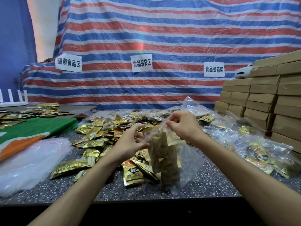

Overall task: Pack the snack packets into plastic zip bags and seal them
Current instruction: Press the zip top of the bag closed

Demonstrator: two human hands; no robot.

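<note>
A clear plastic zip bag (pixel 187 162) hangs above the speckled table (pixel 203 181) with several gold snack packets (pixel 164 157) inside it. My right hand (pixel 182 126) pinches the bag's top edge at the right end. My left hand (pixel 130 142) is at the left side of the bag's mouth, fingers curled and spread; whether it grips the edge is unclear. Loose gold snack packets (pixel 97 139) lie heaped on the table behind and to the left of the bag.
A stack of empty clear bags (pixel 27 162) lies at the near left, beside a green and orange cloth (pixel 32 129). Filled bags (pixel 260 150) are piled on the right. Brown cardboard boxes (pixel 263 97) are stacked at the far right. A striped tarp (pixel 146 46) hangs behind.
</note>
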